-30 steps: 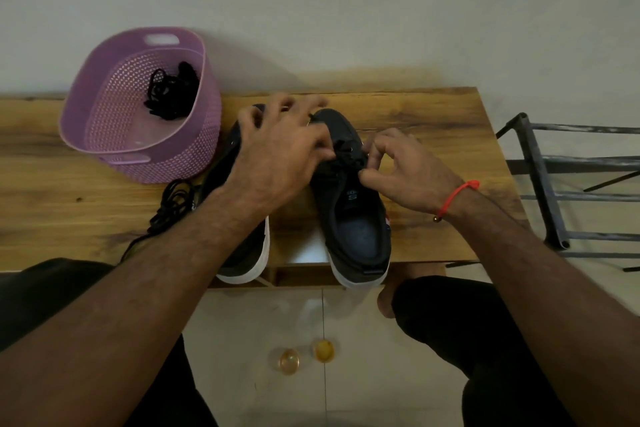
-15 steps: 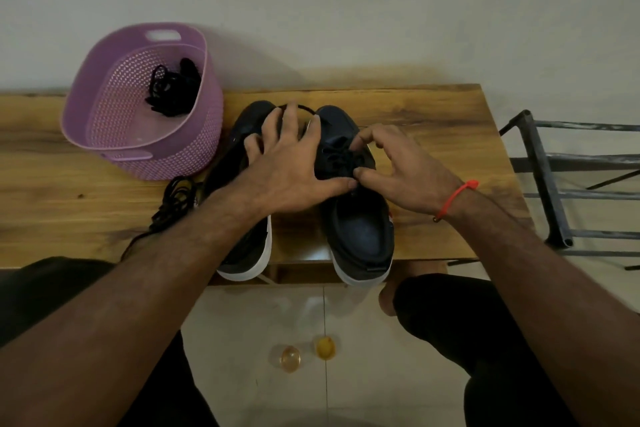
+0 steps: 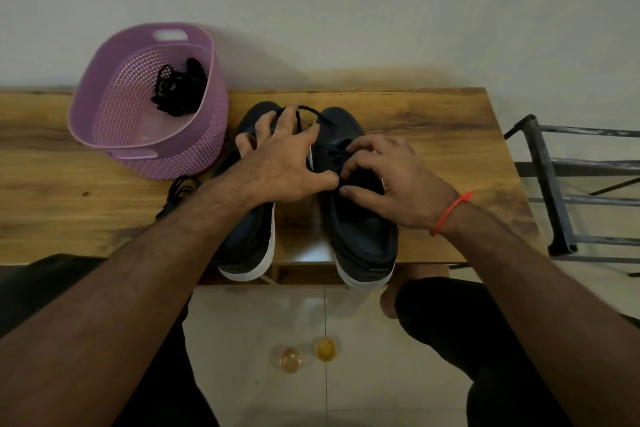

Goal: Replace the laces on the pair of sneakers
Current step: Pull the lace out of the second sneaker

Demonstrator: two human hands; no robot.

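- sneakers sit side by side on the wooden table (image 3: 433, 121), toes toward the wall, white-soled heels jutting a little over the near edge.
- left sneaker (image 3: 249, 239) is mostly covered by the left hand (image 3: 280, 166), which lies across it with fingers spread and fairly straight, reaching toward the toe.
- a black lace (image 3: 308, 110) loops from the left hand's fingertips over to the toe of the right sneaker (image 3: 363, 239); i cannot tell if the fingers actually grip it.
- the left thumb stretches across the gap between the shoes and touches the right sneaker's lacing area.
- right hand (image 3: 391, 180) rests over the right sneaker's laced part, fingers curled, thumb and fingertips pinching at the black lacing there.
- an orange-red band (image 3: 450, 211) circles the right wrist.
- purple basket (image 3: 194, 156) stands on the table just left of the left sneaker, tilted toward the camera, with a bundle of black laces (image 3: 180, 90) inside.
- another black lace bunch (image 3: 180, 187) lies on the table between the basket and the left forearm, partly hidden.
- a dark metal rack (image 3: 547, 191) stands beside the table's right end.
- two small yellowish round things (image 3: 306, 355) sit on the tiled floor below the table edge, too small to identify.
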